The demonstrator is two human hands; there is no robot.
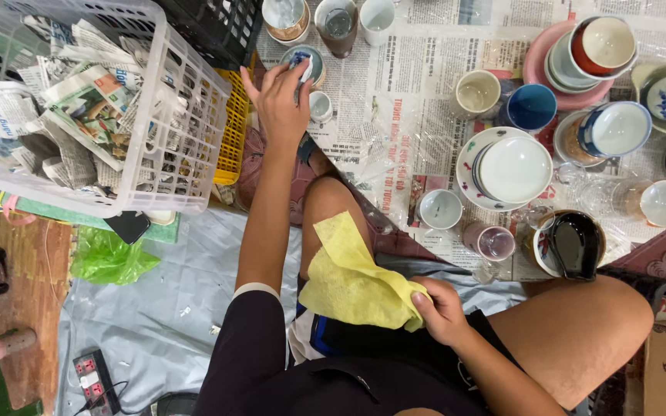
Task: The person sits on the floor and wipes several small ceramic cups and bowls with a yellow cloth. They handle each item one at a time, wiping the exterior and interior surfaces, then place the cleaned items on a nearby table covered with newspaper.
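Glazed ceramic, so hard, slick and chippy: the small cup sits on the newspaper sheet at the far left of the crockery spread, just beside a smaller white cup. Left hand reaches out over it, fingers closed on its rim from above. Judging by size it's light; rim pinch looks adequate, though glaze would likely slip if wet. Right hand rests at the lap, fingers clenched on a soft yellow cloth draped over the knee.

Room: tight. White basket of crumpled paper and a yellow crate crowd the left side; three cups stand just beyond. Straight lift toward the lap looks like the open path. Plates and bowls sit well right.
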